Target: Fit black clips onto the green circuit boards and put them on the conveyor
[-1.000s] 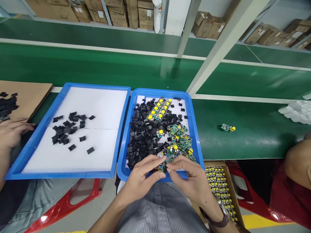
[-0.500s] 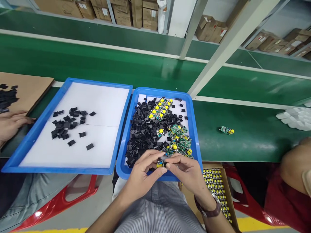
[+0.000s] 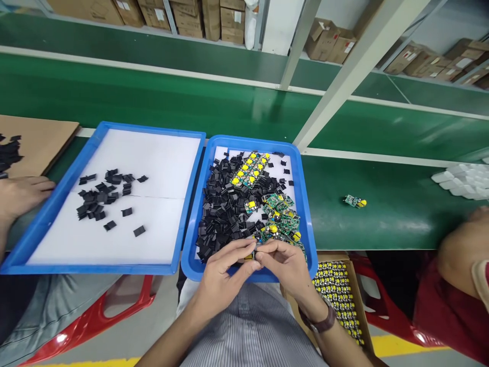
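Observation:
Over the near edge of the right blue tray (image 3: 311, 229), my left hand (image 3: 225, 270) pinches a small circuit board (image 3: 249, 256) with a yellow part on it. My right hand (image 3: 284, 262) closes on the same board from the other side, fingertips meeting the left ones. Fingers cover most of the board. Beyond my hands lie a heap of black plastic clips (image 3: 219, 204), a pile of green circuit boards (image 3: 282, 216) and joined strips of boards (image 3: 250, 169) with yellow parts.
A second blue tray (image 3: 153, 133) on the left holds scattered black clips (image 3: 97, 199). One board (image 3: 355, 201) lies on the green bench, right. A carton of boards (image 3: 338, 295) sits below. Co-workers' arms (image 3: 23, 196) flank both sides; a slanted post (image 3: 355, 76) rises behind.
My fingertips have drawn closer together around the board, hiding more of it. The co-worker's hand at left has curled in. The whole view has shifted slightly.

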Tool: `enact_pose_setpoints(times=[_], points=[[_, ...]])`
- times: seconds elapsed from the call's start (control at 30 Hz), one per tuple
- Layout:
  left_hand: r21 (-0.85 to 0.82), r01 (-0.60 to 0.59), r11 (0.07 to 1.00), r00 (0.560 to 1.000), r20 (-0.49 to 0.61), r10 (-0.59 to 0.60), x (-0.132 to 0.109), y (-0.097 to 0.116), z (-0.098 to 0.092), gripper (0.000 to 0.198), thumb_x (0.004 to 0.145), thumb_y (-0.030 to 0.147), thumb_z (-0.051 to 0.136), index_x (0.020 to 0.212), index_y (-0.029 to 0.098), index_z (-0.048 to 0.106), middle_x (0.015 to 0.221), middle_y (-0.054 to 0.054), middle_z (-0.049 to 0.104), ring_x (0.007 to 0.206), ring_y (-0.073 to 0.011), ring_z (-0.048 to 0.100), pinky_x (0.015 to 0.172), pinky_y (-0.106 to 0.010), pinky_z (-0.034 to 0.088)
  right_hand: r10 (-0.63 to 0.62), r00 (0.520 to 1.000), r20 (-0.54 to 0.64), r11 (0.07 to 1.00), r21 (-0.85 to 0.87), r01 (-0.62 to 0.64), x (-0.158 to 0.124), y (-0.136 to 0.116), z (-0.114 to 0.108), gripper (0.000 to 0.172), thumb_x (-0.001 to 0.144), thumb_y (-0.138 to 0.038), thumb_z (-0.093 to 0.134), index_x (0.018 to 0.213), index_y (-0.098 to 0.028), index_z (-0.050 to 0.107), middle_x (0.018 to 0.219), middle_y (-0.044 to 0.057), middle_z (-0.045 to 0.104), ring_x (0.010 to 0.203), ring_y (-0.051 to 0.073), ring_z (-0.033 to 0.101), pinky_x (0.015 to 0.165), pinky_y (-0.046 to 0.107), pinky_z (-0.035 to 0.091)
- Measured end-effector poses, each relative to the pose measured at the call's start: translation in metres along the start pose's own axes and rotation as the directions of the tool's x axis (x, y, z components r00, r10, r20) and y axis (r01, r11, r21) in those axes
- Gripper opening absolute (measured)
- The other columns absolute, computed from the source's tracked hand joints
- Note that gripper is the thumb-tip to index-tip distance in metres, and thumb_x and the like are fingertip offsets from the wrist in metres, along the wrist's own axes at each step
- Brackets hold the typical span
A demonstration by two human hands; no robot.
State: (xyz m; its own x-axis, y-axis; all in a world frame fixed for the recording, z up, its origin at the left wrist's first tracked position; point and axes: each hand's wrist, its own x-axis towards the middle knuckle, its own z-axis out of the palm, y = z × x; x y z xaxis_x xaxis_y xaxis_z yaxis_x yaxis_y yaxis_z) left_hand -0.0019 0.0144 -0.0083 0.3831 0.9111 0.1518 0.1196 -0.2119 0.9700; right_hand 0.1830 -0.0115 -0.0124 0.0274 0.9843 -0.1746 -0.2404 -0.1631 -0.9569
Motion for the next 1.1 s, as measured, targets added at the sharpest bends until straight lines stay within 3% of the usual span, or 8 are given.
enact_pose_setpoints(times=[0.1, 0.17, 0.23, 0.4, 0.6, 0.83, 0.97, 1.1], points=[[0.067, -0.005, 0.998, 0.996, 0.094, -0.002, -0.001, 0.005, -0.002, 0.049, 0.095, 0.017, 0.072, 0.140, 0.032, 0.064, 0.144, -0.010, 0.063, 0.119, -0.0225, 0.071, 0.090, -0.035, 0.067, 0.109, 0.993, 0.033, 0.986, 0.121, -0.112, 0.002, 0.000, -0.006, 0.006, 0.084, -0.027, 0.085, 0.089, -0.024, 0.083, 0.072, -0.001, 0.075, 0.061, 0.012, 0.071, 0.063, 0.024, 0.061], [0.090, -0.027, 0.996, 0.997, 0.074, 0.021, -0.002, 0.008, -0.001, 0.047, 0.096, 0.013, 0.068, 0.140, 0.029, 0.064, 0.133, -0.009, 0.068, 0.108, -0.0185, 0.074, 0.084, -0.030, 0.068, 0.132, 0.989, 0.062, 0.976, 0.166, -0.141, 0.001, -0.002, -0.009, 0.008, 0.084, -0.028, 0.086, 0.089, -0.023, 0.083, 0.072, 0.000, 0.076, 0.061, 0.012, 0.071, 0.063, 0.023, 0.061], [0.104, -0.067, 0.992, 0.997, 0.035, 0.064, -0.002, 0.012, 0.002, 0.043, 0.094, 0.010, 0.069, 0.135, 0.026, 0.066, 0.121, -0.007, 0.072, 0.103, -0.0174, 0.074, 0.086, -0.031, 0.067, 0.148, 0.985, 0.085, 0.967, 0.198, -0.163, 0.000, -0.003, -0.012, 0.009, 0.083, -0.028, 0.087, 0.088, -0.022, 0.083, 0.074, 0.000, 0.077, 0.060, 0.011, 0.071, 0.061, 0.023, 0.062], [0.144, -0.191, 0.971, 0.982, 0.036, 0.187, 0.000, 0.019, 0.008, 0.043, 0.092, 0.005, 0.070, 0.131, 0.022, 0.068, 0.122, -0.009, 0.072, 0.111, -0.0200, 0.071, 0.096, -0.037, 0.063, 0.185, 0.972, 0.143, 0.960, 0.184, -0.210, -0.003, -0.013, -0.020, 0.008, 0.081, -0.025, 0.089, 0.084, -0.020, 0.083, 0.076, 0.000, 0.077, 0.060, 0.010, 0.072, 0.061, 0.021, 0.062], [0.137, -0.407, 0.903, 0.913, 0.068, 0.401, 0.002, 0.016, 0.004, 0.052, 0.090, -0.008, 0.063, 0.135, 0.017, 0.065, 0.124, -0.012, 0.071, 0.115, -0.0226, 0.065, 0.095, -0.041, 0.062, 0.236, 0.956, 0.174, 0.948, 0.175, -0.266, -0.003, -0.021, -0.017, 0.011, 0.079, -0.024, 0.091, 0.083, -0.020, 0.081, 0.068, -0.001, 0.076, 0.055, 0.011, 0.072, 0.058, 0.021, 0.063], [0.151, -0.229, 0.962, 0.972, 0.091, 0.217, 0.001, 0.020, 0.007, 0.044, 0.094, 0.004, 0.065, 0.134, 0.020, 0.064, 0.113, -0.008, 0.069, 0.102, -0.0187, 0.068, 0.087, -0.035, 0.063, 0.226, 0.958, 0.179, 0.932, 0.247, -0.266, -0.001, -0.012, -0.016, 0.015, 0.079, -0.029, 0.090, 0.081, -0.018, 0.080, 0.070, -0.001, 0.076, 0.054, 0.012, 0.072, 0.056, 0.022, 0.062], [0.184, -0.192, 0.964, 0.981, 0.055, 0.185, 0.002, 0.025, 0.010, 0.042, 0.095, 0.007, 0.065, 0.133, 0.024, 0.065, 0.117, -0.008, 0.069, 0.106, -0.0196, 0.068, 0.091, -0.036, 0.062, 0.188, 0.970, 0.154, 0.951, 0.219, -0.219, -0.004, -0.011, -0.021, 0.012, 0.084, -0.030, 0.087, 0.092, -0.021, 0.083, 0.077, 0.001, 0.078, 0.063, 0.012, 0.074, 0.065, 0.024, 0.064], [0.194, -0.166, 0.967, 0.985, -0.007, 0.170, 0.001, 0.023, 0.011, 0.040, 0.093, 0.007, 0.067, 0.131, 0.022, 0.066, 0.118, -0.009, 0.071, 0.108, -0.0217, 0.068, 0.093, -0.039, 0.061, 0.168, 0.979, 0.112, 0.970, 0.155, -0.184, -0.008, -0.012, -0.023, 0.021, 0.083, -0.030, 0.087, 0.103, -0.027, 0.084, 0.082, 0.001, 0.078, 0.070, 0.014, 0.073, 0.072, 0.028, 0.064]])
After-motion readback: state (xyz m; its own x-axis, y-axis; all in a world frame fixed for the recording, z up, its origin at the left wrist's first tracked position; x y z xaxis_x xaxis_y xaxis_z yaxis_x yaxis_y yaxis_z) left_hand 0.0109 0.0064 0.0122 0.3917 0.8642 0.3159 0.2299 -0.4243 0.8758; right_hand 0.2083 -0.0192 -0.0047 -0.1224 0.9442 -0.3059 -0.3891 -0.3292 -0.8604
